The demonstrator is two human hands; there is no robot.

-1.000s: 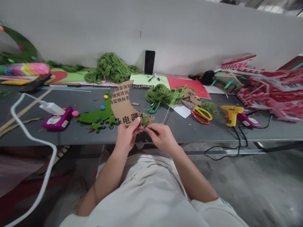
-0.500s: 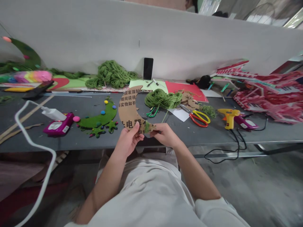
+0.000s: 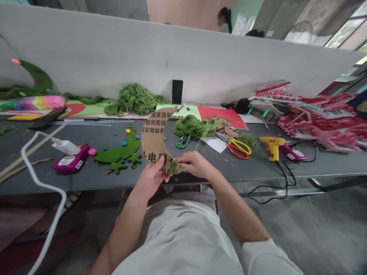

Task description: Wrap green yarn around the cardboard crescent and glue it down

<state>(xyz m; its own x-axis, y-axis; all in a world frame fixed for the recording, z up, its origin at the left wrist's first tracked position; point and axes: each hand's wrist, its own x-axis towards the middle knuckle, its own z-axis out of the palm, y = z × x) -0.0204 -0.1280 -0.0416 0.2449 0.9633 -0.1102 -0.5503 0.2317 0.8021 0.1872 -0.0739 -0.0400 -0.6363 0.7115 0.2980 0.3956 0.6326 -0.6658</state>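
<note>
A crescent cut from printed brown cardboard (image 3: 154, 139) is held up over the table's front edge. Green yarn (image 3: 173, 166) is wound in a narrow band near its lower right end. My left hand (image 3: 153, 176) is closed on the lower edge, thumb in front and fingers behind. At the wrapped end, my right hand (image 3: 193, 164) pinches the yarn; its fingertips are partly hidden by the cardboard. A strand runs from beside this hand up to a loose skein of green yarn (image 3: 195, 126). Small green-handled scissors (image 3: 182, 142) lie just beyond the crescent.
A green felt crescent with pompoms (image 3: 117, 152) lies left, near a purple box with a white plug (image 3: 70, 158). To the right are red-and-yellow scissors (image 3: 239, 149) and a yellow glue gun (image 3: 272, 147) with a hanging cord. A phone (image 3: 177, 91) leans against the partition.
The view has tilted up slightly. My right hand has shifted from the crescent's tip toward the yarn band, and the band looks turned and a little wider.
</note>
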